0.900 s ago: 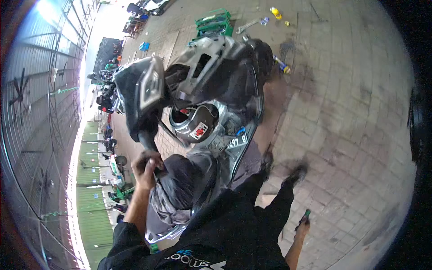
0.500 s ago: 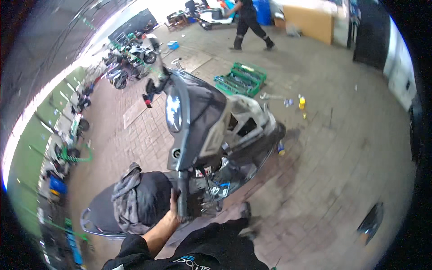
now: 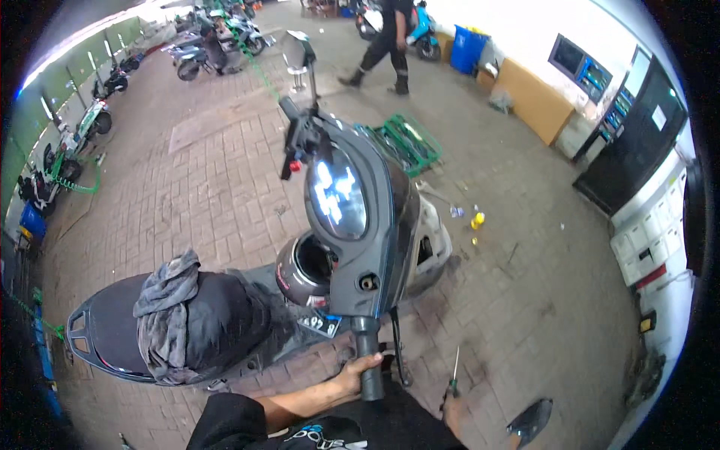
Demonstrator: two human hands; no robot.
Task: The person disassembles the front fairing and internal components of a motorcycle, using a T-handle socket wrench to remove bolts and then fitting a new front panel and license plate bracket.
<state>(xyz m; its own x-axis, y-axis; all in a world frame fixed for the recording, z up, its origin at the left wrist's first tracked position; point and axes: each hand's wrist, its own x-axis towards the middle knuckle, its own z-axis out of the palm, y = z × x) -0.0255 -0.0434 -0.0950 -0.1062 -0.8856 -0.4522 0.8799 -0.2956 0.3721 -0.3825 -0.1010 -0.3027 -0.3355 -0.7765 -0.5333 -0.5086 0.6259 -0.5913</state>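
A dark grey scooter stands in front of me, its display lit. My left hand is closed around its near handlebar grip, with the brake lever just beyond. At the lower edge, right of the scooter, my right hand holds a screwdriver by its dark and green handle, the thin shaft pointing away from me. On the scooter's black seat lies a crumpled grey cloth. A dark, round, helmet-like thing rests between seat and steering column.
A green open toolbox lies beyond the scooter, with a yellow bottle nearer. A dark curved panel is on the paving at lower right. Another person walks at the back. Parked two-wheelers line the left wall.
My view has swung, so the scooter sits lower and its front faces me more. My right hand with the screwdriver has come up into view. The left hand stays on the grip.
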